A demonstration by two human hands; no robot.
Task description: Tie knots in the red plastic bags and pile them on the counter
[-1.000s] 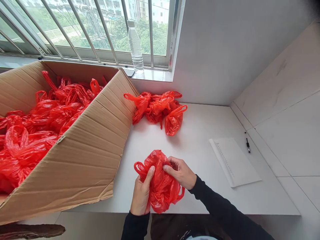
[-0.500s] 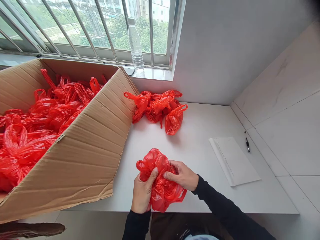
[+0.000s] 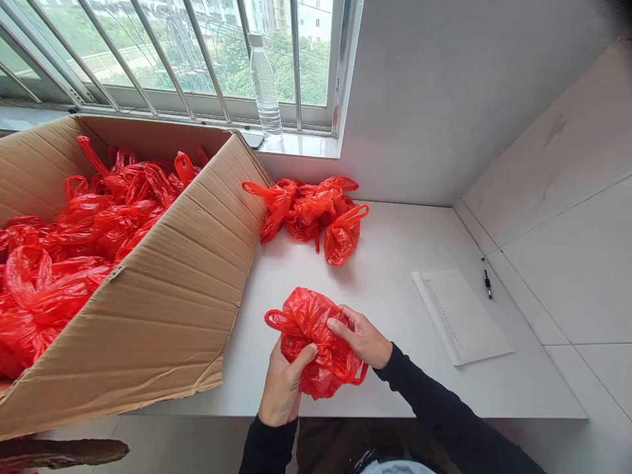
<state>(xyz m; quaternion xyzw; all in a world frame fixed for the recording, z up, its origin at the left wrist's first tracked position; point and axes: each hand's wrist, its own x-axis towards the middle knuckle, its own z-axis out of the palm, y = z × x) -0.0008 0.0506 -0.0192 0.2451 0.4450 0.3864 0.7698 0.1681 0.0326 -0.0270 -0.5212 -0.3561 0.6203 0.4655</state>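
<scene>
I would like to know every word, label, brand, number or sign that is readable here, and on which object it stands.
No text can be read.
White paper: a column of small marks along its left side, too small to read.
Held red bag, bottle, cardboard box: no lettering visible.

Between left hand (image 3: 282, 388) and right hand (image 3: 364, 337), the crumpled plastic bag (image 3: 320, 343) is red. Left of them, the cardboard box (image 3: 172, 289) is tan.
</scene>
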